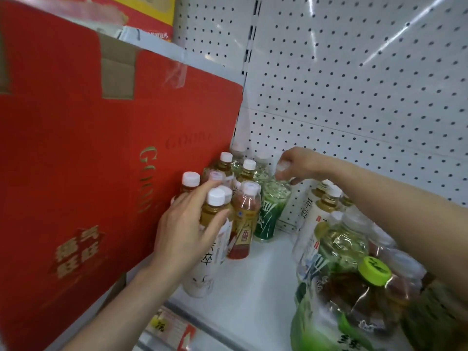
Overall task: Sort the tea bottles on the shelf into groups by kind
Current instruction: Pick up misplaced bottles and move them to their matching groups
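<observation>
— Where are your hands just now?

— My left hand (187,229) is curled round the shoulder of a white-label bottle (205,262), with the thumb on its right side and the fingers behind its neck. That bottle stands at the near end of the left cluster, just beside the red box (88,160).

— And the other hand?

— My right hand (295,164) is stretched to the far side, and its fingertips pinch the top of a green-label bottle (269,214) from above. The bottle stands upright on the shelf (253,279) at the right end of the same cluster, near the pegboard wall (354,97).

— What else is in that cluster?

— A red-label bottle (244,224) of amber tea, touching the white-label one on its right. Behind them are more white-capped bottles, packed tight.

— And to the right?

— A second bunch (329,236) stands under my right forearm, apart from the first, with bare shelf between them. It has tall white-label bottles at the far end and a dark bottle with a lime-green cap (374,271) nearest me. The print there is too blurred to read.

— Anything at the front?

— A price strip (172,328) on the shelf's near edge.
</observation>
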### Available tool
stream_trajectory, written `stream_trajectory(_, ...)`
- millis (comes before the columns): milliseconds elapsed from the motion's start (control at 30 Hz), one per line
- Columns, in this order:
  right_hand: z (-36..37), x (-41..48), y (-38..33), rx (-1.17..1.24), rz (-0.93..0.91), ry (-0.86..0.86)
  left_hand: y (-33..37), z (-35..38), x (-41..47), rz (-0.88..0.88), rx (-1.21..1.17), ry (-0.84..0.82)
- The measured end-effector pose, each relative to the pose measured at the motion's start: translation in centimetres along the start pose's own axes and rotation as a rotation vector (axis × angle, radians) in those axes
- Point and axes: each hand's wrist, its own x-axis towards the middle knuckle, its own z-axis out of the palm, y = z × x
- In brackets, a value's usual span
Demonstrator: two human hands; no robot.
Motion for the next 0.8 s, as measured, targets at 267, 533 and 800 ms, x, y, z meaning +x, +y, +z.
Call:
stream_trajectory(267,0.3,-2.1,-0.9,-0.308,-0.108,-0.048,0.5,0.2,-0.5,-0.022,-0.006,0.046)
stream_trajectory(533,-1.8,-11.3,-0.2,-0.194,-0.149,0.179,0.2,-0.1,-0.6,-0.020,-0.078,-0.004)
stream_trajectory(800,4.4,-13.1,-5.6,0.189,0.014,0.313,0.0,-1.2,-0.8,-0.015,-0.123,-0.069)
